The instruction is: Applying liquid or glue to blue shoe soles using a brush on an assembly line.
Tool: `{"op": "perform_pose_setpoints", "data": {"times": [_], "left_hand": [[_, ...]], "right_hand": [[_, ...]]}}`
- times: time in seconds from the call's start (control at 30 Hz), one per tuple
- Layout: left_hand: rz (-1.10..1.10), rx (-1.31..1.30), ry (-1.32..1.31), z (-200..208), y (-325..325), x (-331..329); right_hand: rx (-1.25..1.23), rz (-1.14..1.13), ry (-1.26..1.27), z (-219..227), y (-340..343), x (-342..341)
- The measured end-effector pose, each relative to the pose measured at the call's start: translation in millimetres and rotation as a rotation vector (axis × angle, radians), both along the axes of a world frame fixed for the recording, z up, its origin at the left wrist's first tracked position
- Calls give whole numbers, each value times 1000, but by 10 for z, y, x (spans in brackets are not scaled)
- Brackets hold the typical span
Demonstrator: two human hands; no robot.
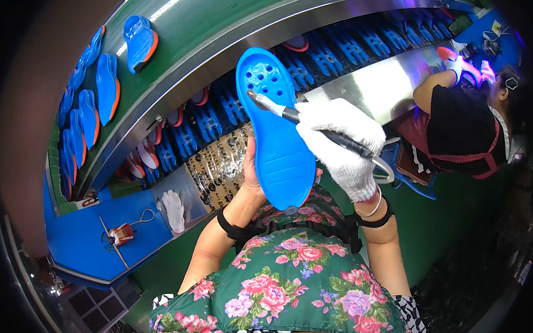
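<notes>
Black capital lettering covers the glossy tan sheet.

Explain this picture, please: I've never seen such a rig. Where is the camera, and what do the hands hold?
There is no robot, only a person. A head-worn fisheye camera looks down, so straight edges bend. The bare left hand supports a blue shoe sole; the right hand, in a white knit glove, holds a black-handled brush, its tip by the sole's holes. More orange-edged blue soles lie on the green belt, upper left. A co-worker is at the right.
</notes>
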State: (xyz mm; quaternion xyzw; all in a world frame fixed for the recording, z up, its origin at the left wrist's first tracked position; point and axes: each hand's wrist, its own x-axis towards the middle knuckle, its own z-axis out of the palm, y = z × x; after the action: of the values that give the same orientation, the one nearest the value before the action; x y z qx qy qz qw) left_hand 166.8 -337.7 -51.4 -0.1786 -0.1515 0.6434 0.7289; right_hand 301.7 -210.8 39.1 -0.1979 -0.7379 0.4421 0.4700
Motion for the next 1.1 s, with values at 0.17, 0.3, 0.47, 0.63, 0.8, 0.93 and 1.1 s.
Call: {"op": "perform_pose_setpoints", "data": {"times": [0.17,0.3,0.47,0.63,0.8,0.93,1.1], "left_hand": [[43,217,182,-244,-52,-7],[-30,-78,788,-514,-181,-123],[-1,-66,828,-609,-231,-115],[59,-249,975,-475,-146,-49],[0,-1,938,-247,109,-44],[148,-147,985,-190,216,-83],[115,-49,893,-72,352,-115]], "right_hand": [[222,30,-85,-141,40,84],[479,7,-145,-80,20,90],[286,170,-143,-271,-260,153],[319,78,-131,-121,-84,250],[247,93,-21,-282,-249,133],[-74,30,162,-371,-188,68],[308,-23,16,-432,-271,47]]}}
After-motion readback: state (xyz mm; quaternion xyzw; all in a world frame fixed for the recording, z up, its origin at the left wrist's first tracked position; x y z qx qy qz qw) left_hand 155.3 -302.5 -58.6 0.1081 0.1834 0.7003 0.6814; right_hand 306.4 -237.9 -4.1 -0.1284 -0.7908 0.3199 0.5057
